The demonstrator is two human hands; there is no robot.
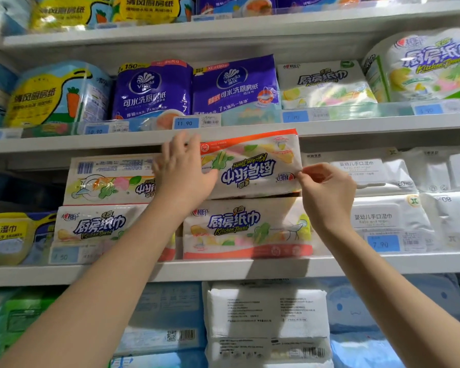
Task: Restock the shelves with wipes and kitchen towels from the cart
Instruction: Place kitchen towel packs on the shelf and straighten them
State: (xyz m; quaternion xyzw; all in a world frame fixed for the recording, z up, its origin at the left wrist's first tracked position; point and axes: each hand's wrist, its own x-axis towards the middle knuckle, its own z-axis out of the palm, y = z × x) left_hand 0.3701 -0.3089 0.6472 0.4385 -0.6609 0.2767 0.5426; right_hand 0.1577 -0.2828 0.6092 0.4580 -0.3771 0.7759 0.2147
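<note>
Orange-edged towel pack (250,166) upside down atop lower pack (247,229) on shelf (223,269). Left hand (183,171) flat, fingers (179,142) straight, pressing left end; right hand (327,187) pinching right corner.

I see open room only at centre left of the frame: a dark gap (29,181) above the yellow wipes pack (8,235). At centre, the upside-down towel pack (252,166) sits close under the shelf board (356,127) above it, and white wipes packs (377,173) crowd its right side.
</note>
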